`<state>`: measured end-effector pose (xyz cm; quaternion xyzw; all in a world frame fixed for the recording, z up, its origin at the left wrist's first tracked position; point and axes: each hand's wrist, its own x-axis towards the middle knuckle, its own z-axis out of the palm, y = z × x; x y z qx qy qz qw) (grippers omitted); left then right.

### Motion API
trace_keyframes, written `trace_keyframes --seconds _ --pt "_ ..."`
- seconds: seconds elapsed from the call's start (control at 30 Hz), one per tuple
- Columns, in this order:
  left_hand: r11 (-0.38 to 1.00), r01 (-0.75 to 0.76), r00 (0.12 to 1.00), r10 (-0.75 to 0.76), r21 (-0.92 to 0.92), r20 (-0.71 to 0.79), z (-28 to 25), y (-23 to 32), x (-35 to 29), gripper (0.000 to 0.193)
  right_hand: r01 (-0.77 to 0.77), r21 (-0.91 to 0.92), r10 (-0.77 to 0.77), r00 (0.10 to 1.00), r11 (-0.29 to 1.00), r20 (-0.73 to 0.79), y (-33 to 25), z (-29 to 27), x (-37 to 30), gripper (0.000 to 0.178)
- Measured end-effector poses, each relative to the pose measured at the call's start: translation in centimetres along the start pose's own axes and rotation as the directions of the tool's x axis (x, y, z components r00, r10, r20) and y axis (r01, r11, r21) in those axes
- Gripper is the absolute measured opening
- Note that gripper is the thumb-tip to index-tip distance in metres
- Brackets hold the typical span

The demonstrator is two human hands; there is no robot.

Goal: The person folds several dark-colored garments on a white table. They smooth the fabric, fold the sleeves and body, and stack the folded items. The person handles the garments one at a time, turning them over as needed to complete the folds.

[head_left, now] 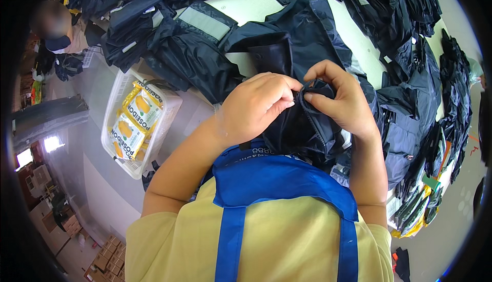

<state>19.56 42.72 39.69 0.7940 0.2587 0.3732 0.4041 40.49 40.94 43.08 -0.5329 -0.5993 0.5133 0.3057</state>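
Note:
A glossy dark navy jacket (307, 36) lies in front of me, its near part gathered up close to my apron. My right hand (342, 97) pinches a bunched edge of it between thumb and curled fingers. A zipper line runs down the fabric below that grip. From the other side my left hand (259, 105) meets the same edge, fingertips closed together on the cloth. What exactly lies between the left fingertips is too small to make out beyond the jacket's edge. A dark flap with a snap stands up just beyond the hands.
Folded dark garments with grey reflective strips (205, 21) cover the pale table (361, 41) around me. To the left stands a white plastic crate (114, 108) of yellow-and-white packets (134, 123). More jackets (405, 133) pile up at right. Another person (64, 31) is at far left.

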Motion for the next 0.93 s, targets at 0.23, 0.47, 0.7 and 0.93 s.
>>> trace_keyframes --seconds 0.23,0.47,0.7,0.93 --pt "0.995 -0.1 0.994 0.099 0.025 0.037 0.0 0.7 0.3 0.012 0.044 0.032 -0.041 0.996 0.999 -0.084 0.4 1.0 -0.3 0.02" --pt "0.998 0.001 0.994 0.005 0.061 -0.107 0.0 0.7 0.2 0.011 0.061 0.156 -0.05 0.996 0.986 -0.074 0.6 0.9 -1.3 0.013" --pt "0.995 0.029 0.993 -0.017 0.096 -0.119 0.2 1.2 0.4 0.013 0.013 0.024 -0.01 0.993 1.0 -0.12 -0.8 1.4 -1.7 0.009" --pt "0.987 -0.006 0.997 0.018 0.164 -0.075 0.0 1.7 0.9 0.013 -0.047 -0.164 0.023 0.989 0.985 -0.144 -2.3 0.9 -2.0 0.012"
